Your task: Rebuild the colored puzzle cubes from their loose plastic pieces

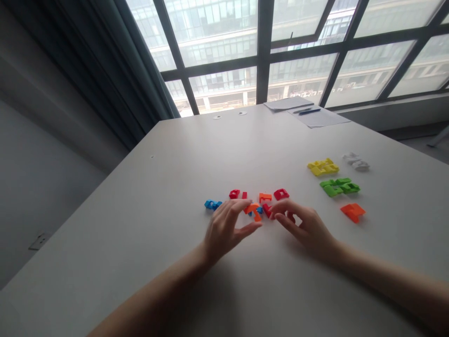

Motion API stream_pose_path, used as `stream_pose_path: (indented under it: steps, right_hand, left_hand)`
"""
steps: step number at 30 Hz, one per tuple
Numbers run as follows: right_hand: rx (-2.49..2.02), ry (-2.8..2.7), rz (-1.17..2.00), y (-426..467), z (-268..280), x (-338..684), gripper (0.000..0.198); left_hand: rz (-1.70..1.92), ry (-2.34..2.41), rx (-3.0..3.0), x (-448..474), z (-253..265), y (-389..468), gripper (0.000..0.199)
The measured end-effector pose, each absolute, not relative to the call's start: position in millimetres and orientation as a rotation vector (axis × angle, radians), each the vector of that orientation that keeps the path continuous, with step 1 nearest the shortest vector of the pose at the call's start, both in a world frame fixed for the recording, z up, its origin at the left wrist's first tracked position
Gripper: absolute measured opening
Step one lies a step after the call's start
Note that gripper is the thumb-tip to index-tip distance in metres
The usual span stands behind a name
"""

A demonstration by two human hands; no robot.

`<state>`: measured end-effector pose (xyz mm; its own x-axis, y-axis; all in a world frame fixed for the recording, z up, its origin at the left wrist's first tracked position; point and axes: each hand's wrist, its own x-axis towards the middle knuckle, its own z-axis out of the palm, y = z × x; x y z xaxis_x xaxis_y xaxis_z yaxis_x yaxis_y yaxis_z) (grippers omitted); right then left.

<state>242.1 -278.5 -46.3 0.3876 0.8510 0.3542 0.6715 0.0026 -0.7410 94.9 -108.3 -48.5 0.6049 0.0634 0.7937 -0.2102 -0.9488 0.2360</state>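
Note:
My left hand (228,225) has an orange plastic piece (255,212) with a curved notch between its thumb and forefinger. Just right of it, my right hand (304,224) is curled, its thumb and forefinger drawn together at the edge of a red plastic piece (266,210). Part of a blue piece (259,210) shows behind the orange one. Beyond the hands lie more red pieces (281,194), (234,194) and another orange piece (265,197). Other blue pieces (212,204) are partly covered by my left hand.
To the right on the white table (168,187) are yellow pieces (323,167), white pieces (356,161), green pieces (339,186) and an orange piece (353,212). Paper sheets (322,119) with pens (310,112) lie at the far edge, before the window.

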Motion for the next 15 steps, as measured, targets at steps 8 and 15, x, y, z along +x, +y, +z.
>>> stream_pose_path:
  steps: [8,15]
  right_hand:
    - [-1.797,-1.36,0.418,-279.0,-44.7,228.1,0.027]
    - [-1.81,-1.34,0.509,-279.2,-46.6,223.2,0.025]
  left_hand:
    - [1.19,-0.395,2.574,95.4,-47.4,-113.8,0.043]
    - [1.065,-0.497,2.624,93.5,-49.4,-113.4,0.041]
